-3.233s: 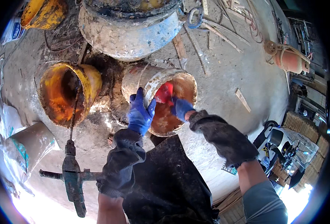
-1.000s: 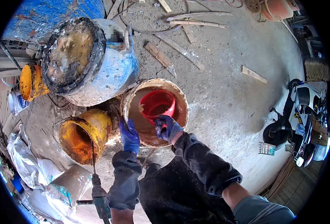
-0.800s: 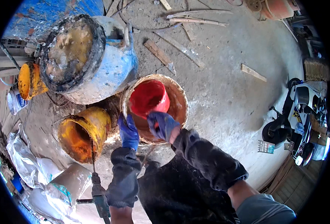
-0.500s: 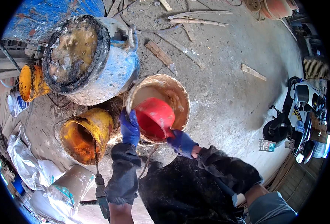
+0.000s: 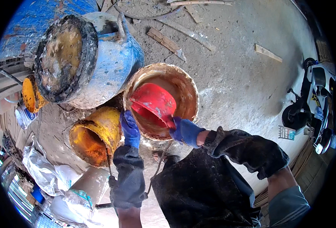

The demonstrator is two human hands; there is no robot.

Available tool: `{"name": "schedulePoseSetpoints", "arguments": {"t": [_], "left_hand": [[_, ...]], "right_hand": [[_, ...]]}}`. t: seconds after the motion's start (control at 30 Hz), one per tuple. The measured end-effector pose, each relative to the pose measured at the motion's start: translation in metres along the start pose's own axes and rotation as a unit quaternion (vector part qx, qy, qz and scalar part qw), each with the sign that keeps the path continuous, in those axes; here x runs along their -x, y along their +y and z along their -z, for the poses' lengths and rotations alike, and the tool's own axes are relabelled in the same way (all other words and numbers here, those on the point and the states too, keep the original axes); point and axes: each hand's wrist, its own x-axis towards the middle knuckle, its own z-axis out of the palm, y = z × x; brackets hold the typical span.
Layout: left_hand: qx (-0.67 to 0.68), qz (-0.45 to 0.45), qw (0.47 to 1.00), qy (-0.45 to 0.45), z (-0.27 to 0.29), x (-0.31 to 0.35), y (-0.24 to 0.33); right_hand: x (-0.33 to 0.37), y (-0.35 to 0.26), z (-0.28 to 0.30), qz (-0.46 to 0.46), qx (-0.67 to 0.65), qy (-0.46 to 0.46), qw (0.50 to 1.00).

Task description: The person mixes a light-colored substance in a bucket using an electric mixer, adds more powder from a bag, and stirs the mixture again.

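Red dipper tipped inside the crusted bucket, gloved hands on both

Through the head camera I see the red plastic dipper [image 5: 154, 102] inside the wide round bucket with a pale, crusted rim [image 5: 188, 87]. The dipper lies tipped on its side, its mouth turned toward the person and its outer wall streaked with pale smears. The bucket's inner wall wears a brown, wet-looking coat; how deep any contents go I can't tell.

The right hand [image 5: 186, 132], in a blue glove, has its fingers closed around the dipper's near end at the bucket's edge. The blue-gloved left hand [image 5: 130, 128] has its fingers hooked narrowly on the bucket's near-left rim; I can't see every fingertip.

Just left of that hand I have a yellow cylindrical bucket [image 5: 107, 119] with orange residue [image 5: 94, 146] inside and a thin dark metal rod [image 5: 108, 155] at its mouth. Beyond stands a large blue, splattered barrel [image 5: 116, 60], its black-crusted top filled with a lumpy yellow-brown mass [image 5: 63, 53]. Farther left sits a smaller yellow bucket [image 5: 32, 95].
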Motion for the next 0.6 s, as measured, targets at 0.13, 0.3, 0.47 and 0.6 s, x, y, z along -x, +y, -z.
{"name": "schedulePoseSetpoints", "arguments": {"t": [0.13, 0.3, 0.47, 0.6], "left_hand": [[0.053, 0.049, 0.997, -0.028, 0.014, 0.011, -0.034], [0.139, 0.102, 0.984, -0.038, 0.009, 0.015, -0.052], [0.047, 0.05, 0.997, -0.044, 0.011, 0.016, -0.033], [0.245, 0.17, 0.946, -0.131, 0.046, -0.003, -0.08]], "right_hand": [[0.006, 0.03, 0.009, 0.013, 0.105, -0.093, 0.99], [0.023, 0.013, 0.072, -0.011, 0.126, -0.119, 0.985], [0.002, 0.035, 0.051, 0.023, 0.08, -0.053, 0.995], [-0.019, 0.018, 0.019, 0.021, 0.058, -0.058, 0.996]]}}
